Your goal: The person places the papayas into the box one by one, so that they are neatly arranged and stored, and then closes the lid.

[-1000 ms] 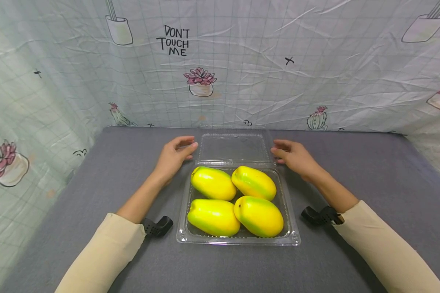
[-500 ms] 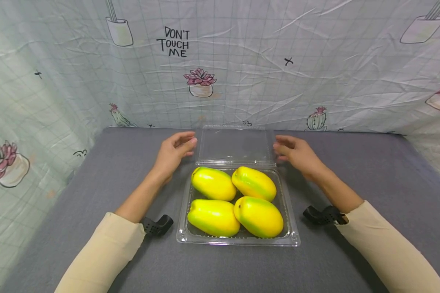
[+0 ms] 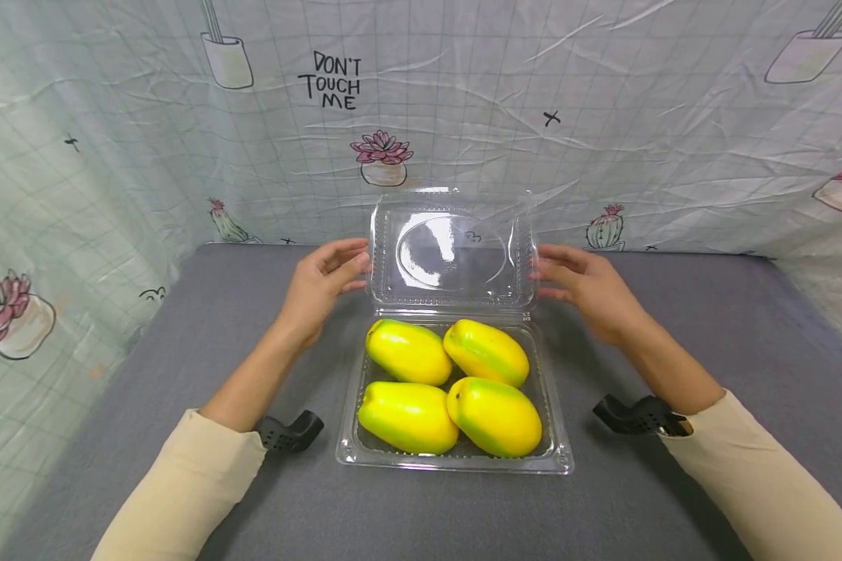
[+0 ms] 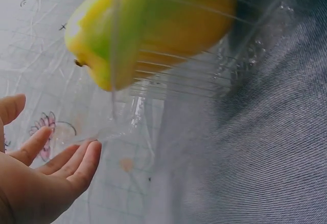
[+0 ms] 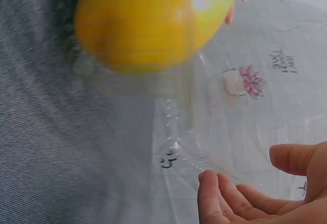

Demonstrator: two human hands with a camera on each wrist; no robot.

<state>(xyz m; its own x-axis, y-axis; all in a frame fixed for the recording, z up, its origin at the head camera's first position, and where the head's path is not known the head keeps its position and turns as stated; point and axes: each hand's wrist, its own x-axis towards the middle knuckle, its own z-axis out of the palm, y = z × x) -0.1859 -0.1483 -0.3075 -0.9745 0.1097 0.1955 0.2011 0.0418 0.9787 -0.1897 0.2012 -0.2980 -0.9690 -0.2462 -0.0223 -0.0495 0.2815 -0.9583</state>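
A clear plastic clamshell box [image 3: 456, 463] lies on the grey table in the head view, holding several yellow-green mangoes [image 3: 407, 418]. Its hinged lid [image 3: 456, 249] is raised and leans back behind them. At the lid's left edge is my left hand [image 3: 316, 292], fingertips touching it from outside. My right hand [image 3: 589, 292] touches the right edge in the same way. Both wrist views show fairly straight, spread fingers against the lid's edge: left fingers [image 4: 87, 168] and right fingers [image 5: 209, 196]. Neither thumb pinches the plastic. A mango [image 4: 153, 29] shows through the box wall.
A grey cloth [image 3: 456, 514] covers the table. Close behind the lid hangs a white curtain [image 3: 477, 101] printed with potted plants. Black wrist mounts [image 3: 291, 431] sit on both forearms beside the box.
The lid has swung up from lying back near the table to a steeper tilt. Both hands have risen with it along its sides. Box and mangoes have stayed put.
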